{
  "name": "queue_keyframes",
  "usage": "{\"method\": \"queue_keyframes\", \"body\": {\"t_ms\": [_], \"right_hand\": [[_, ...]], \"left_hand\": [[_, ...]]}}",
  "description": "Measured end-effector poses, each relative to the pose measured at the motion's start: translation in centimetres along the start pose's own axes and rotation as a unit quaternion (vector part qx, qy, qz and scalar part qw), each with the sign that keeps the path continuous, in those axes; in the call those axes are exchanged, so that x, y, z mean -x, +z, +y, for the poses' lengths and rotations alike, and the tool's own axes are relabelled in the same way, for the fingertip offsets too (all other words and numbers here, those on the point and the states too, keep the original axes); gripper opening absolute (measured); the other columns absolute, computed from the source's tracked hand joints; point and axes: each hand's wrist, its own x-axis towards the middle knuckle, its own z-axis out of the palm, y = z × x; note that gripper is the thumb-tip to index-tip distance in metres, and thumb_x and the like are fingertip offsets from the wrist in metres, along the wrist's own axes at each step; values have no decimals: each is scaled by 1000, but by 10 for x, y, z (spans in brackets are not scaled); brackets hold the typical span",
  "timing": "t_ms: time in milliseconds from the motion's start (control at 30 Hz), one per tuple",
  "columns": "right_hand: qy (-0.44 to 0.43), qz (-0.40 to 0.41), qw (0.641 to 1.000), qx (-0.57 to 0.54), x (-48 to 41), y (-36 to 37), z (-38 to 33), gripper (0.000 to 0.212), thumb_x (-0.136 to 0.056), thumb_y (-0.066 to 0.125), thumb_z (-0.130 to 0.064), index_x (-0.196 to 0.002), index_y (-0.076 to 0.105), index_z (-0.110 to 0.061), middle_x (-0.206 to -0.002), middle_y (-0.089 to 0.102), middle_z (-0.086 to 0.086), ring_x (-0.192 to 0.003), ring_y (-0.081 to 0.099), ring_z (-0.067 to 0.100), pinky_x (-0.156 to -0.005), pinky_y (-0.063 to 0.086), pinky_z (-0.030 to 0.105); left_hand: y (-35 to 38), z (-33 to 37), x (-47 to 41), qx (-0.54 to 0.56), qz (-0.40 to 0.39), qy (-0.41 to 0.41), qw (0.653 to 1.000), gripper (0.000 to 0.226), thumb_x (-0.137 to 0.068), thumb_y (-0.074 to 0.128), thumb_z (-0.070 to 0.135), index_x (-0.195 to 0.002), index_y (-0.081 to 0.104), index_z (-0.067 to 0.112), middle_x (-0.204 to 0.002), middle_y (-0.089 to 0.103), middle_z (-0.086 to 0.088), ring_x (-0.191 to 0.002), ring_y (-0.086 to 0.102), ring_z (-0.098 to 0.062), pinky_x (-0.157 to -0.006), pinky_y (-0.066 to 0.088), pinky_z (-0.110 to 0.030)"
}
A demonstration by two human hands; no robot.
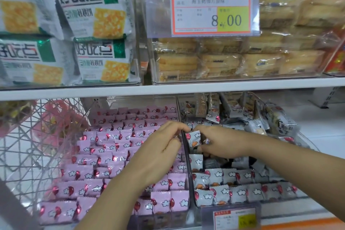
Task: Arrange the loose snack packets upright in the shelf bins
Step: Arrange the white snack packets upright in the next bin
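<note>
1. White foil packet [194, 139]: it stands nearly upright between my two grips, right above the clear wall [188, 170] that parts the pink bin [130, 102] from the white bin [276, 201].
2. My right grip [220, 144] is closed on the packet, fingers over its top edge and thumb low on its face. My left grip [162, 147] is curled too, its fingertips pinching the top corner, as far as I can see.
3. Below it, in the white bin, is a dark gap behind the standing rows [233, 192]. I judge that is where it goes. The loose heap [242, 117] at the back waits its turn.
4. What could go wrong:
   - The packet hangs over the wall, so a careless drop could send it among the pink packets [112, 155].
   - The foil looks slick; a loose pinch could let it twist and land flat.
   - Pushing it down hard could tip the row just in front like dominoes.
   - My left forearm lies low over the pink rows and could knock them askew.
   - The heap leans high; a nudge from my right wrist could spill it forward.
</note>
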Motion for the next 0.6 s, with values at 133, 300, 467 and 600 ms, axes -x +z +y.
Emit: {"method": "queue_keyframes", "body": {"t_ms": [133, 300, 467, 600], "right_hand": [[-6, -23, 1000, 7, -5, -3, 4, 49, -96, 49, -32, -139, 28, -21, -114, 58, 8, -99, 59, 23, -87, 49, 43], [-13, -38, 999, -21, -6, 0, 2, 39, -98, 47, -31, -130, 34, -15, -69, 44, -4, -56, 41, 7, -51, 34, 21], [-42, -95, 994, -29, -3, -4, -3, 26, -99, 45, -22, -74, 43, -17, -54, 32, -3, -42, 28, 6, -47, 28, 24], [-18, -130, 990, -48, -6, -11, -5, 37, -96, 49, -14, -62, 34, -19, -47, 31, -8, -37, 27, 4, -46, 26, 23]], "left_hand": [[0, 0, 0, 0, -1, 6, 1000, 37, -94, 27, 27, -120, 51, 38, -123, 44, 32, -114, 36, 20, -87, 29, -1], [-1, 3, -5, -31, -19, 7, 999, 36, -98, 34, 17, -124, 51, 36, -113, 46, 31, -105, 41, 15, -88, 30, -4], [2, 7, -21, -140, -55, 13, 988, 27, -96, 49, 28, -120, 60, 34, -105, 51, 22, -106, 39, -6, -86, 29, -19], [3, 14, -26, -184, -64, 27, 981, 25, -95, 49, 26, -114, 65, 32, -96, 51, 21, -110, 39, -10, -89, 22, -15]]}}
